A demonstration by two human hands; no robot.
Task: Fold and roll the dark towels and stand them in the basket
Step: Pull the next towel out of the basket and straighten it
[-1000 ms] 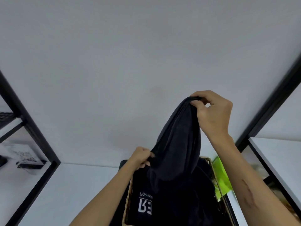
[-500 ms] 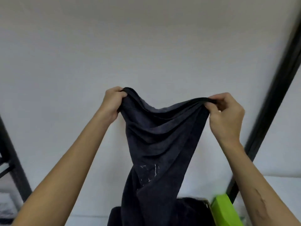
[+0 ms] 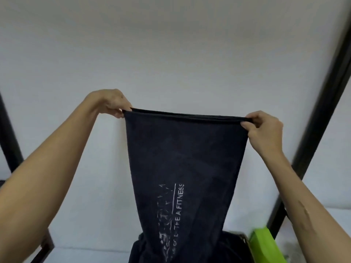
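Note:
A dark towel [image 3: 182, 160] with faded white lettering hangs stretched flat in front of me, its top edge pulled taut. My left hand [image 3: 112, 103] pinches its upper left corner and my right hand [image 3: 264, 130] pinches its upper right corner. The towel's lower end drops out of view at the bottom. Below it lie more dark towels [image 3: 231, 247], heaped in a wicker basket whose rim [image 3: 245, 237] barely shows at the bottom right.
A bright green object [image 3: 266, 243] sits to the right of the basket. Black frame posts run along the left [image 3: 9, 145] and right [image 3: 311, 139] sides. A plain white wall [image 3: 171, 54] fills the background, with a white tabletop [image 3: 85, 255] below.
My hands have moved apart and the bunched, sagging towel is now spread flat with a straight top edge. The view has tilted up, so less of the basket shows.

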